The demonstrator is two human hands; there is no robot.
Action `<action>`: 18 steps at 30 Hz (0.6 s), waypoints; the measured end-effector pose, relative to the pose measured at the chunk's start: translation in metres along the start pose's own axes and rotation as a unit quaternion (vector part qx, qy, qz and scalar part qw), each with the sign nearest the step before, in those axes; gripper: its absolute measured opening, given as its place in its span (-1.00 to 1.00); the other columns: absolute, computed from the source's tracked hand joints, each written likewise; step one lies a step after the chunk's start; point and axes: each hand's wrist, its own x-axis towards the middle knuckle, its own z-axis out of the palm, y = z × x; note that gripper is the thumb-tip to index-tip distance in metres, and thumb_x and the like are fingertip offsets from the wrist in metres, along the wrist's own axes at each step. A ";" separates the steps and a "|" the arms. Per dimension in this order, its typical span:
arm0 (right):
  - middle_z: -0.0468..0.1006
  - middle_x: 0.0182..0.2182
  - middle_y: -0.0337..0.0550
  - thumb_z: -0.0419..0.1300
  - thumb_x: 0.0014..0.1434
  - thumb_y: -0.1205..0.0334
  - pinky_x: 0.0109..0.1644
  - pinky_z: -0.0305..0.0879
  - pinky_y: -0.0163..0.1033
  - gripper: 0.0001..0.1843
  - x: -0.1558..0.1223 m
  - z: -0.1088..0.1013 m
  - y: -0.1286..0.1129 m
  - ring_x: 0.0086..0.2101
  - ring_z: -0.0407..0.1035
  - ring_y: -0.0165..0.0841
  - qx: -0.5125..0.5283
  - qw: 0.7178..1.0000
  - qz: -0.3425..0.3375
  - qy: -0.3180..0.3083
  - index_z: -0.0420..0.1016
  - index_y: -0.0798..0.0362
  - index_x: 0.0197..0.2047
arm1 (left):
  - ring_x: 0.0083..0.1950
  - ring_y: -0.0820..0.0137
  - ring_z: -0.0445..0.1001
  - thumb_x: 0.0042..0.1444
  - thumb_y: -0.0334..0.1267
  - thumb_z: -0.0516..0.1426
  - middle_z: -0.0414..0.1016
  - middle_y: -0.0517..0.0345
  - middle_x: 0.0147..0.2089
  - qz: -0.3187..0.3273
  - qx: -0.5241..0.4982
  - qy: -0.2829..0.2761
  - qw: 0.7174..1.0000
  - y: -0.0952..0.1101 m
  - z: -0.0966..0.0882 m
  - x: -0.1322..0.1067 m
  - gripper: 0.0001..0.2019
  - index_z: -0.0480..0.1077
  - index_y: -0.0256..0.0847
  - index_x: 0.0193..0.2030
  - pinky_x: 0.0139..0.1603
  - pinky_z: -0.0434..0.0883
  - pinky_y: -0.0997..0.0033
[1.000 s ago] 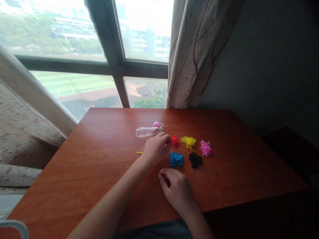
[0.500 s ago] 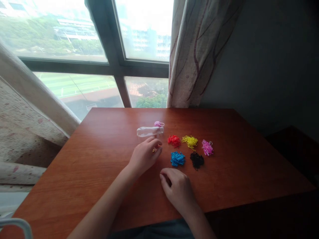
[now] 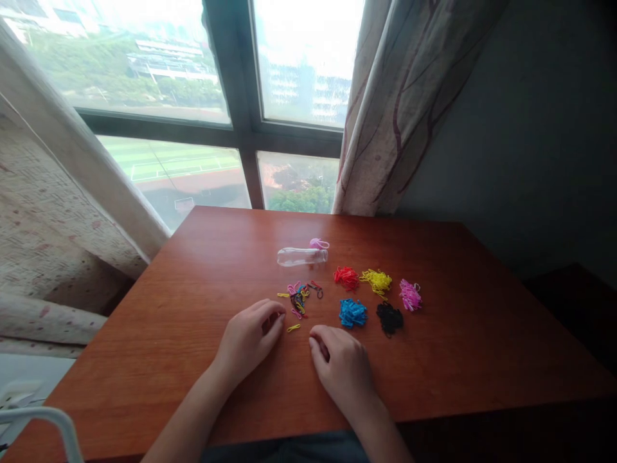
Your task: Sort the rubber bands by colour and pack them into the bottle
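From where I stand, the person's left hand (image 3: 253,331) rests on the reddish-brown wooden tabletop (image 3: 193,289), its fingers curled and the thumb near the index finger; I can't make out whether anything is pinched there. Just beyond its fingertips lies a loose, mixed-colour scatter of small looped bands (image 3: 297,298), with one folded yellow band (image 3: 294,328) apart, nearer the person. The right hand (image 3: 340,360) is loosely curled, set down as if merely resting; its palm is hidden, so I can't say whether it's empty.

Farther right sit five heaps, red (image 3: 346,278), yellow (image 3: 378,281), pink (image 3: 411,296), blue (image 3: 353,312) and black (image 3: 389,317), presumably spaced so the colours don't mingle. Behind the scatter, a clear, slender bottle (image 3: 301,257) lies on its side, perhaps so it can't topple, with a pink looped piece (image 3: 318,244) just behind its neck.
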 end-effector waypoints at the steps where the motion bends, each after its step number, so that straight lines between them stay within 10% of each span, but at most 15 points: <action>1: 0.53 -0.43 -0.27 0.10 0.25 0.37 -0.30 0.06 -0.29 -0.86 0.001 0.002 -0.003 -0.38 0.40 -0.35 -0.005 1.000 -0.002 0.000 0.45 -0.02 -0.26 | -0.34 0.42 0.41 0.22 -0.30 0.05 0.49 0.19 -0.33 0.001 0.004 -0.004 1.000 0.001 0.000 0.001 -0.88 0.42 -0.16 -0.24 -0.29 0.30 0.46; 18: 0.55 -0.41 -0.26 0.14 0.23 0.38 -0.33 0.01 -0.28 -0.87 0.018 0.017 -0.016 -0.39 0.41 -0.37 -0.031 0.999 -0.009 0.010 0.41 -0.01 -0.34 | -0.23 0.34 0.49 0.27 -0.24 0.01 0.51 0.16 -0.25 0.000 0.069 -0.030 0.997 0.004 0.004 0.002 -0.84 0.40 -0.12 -0.26 -0.25 0.32 0.43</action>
